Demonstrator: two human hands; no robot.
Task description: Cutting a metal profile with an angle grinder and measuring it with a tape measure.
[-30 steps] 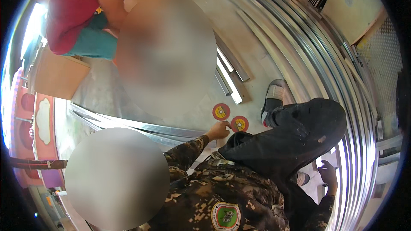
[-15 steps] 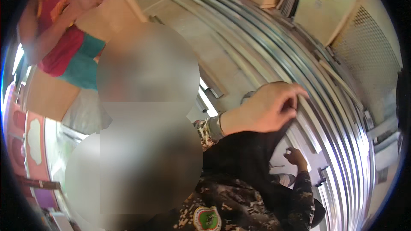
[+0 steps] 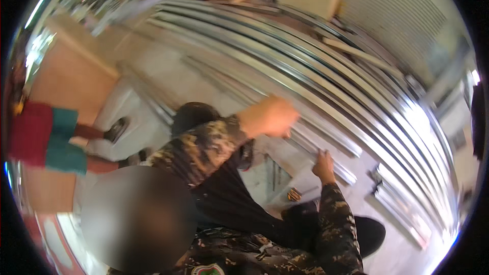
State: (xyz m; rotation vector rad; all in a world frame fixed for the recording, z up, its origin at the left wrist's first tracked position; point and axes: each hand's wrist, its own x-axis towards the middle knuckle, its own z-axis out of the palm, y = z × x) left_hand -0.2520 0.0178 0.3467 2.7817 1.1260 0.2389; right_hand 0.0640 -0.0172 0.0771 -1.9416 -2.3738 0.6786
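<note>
My left hand [image 3: 270, 117] is out over a thin metal bar [image 3: 305, 145] on the floor. Motion smears it, but its fingers look curled; what they hold, if anything, does not show. Closer to me, my right hand [image 3: 324, 167] is closed at the near part of the same bar, its fingertips on the edge. Both arms wear camouflage sleeves. Between my legs, a small yellow-and-black object [image 3: 294, 194], possibly a tape measure, lies on the floor near some thin dark rods [image 3: 275, 175].
Long metal profiles [image 3: 285, 66] lie side by side, sweeping to the right. Short metal pieces [image 3: 400, 209] rest at the right. A person in red and teal shorts [image 3: 63, 140] stands at the left by a brown panel [image 3: 71, 74]. A grate [image 3: 392, 7] leans behind.
My view has swung, shifting the profiles and the other person leftward. My left hand has come down from a raised, pinched pose toward the bar; my right hand has moved onto the bar.
</note>
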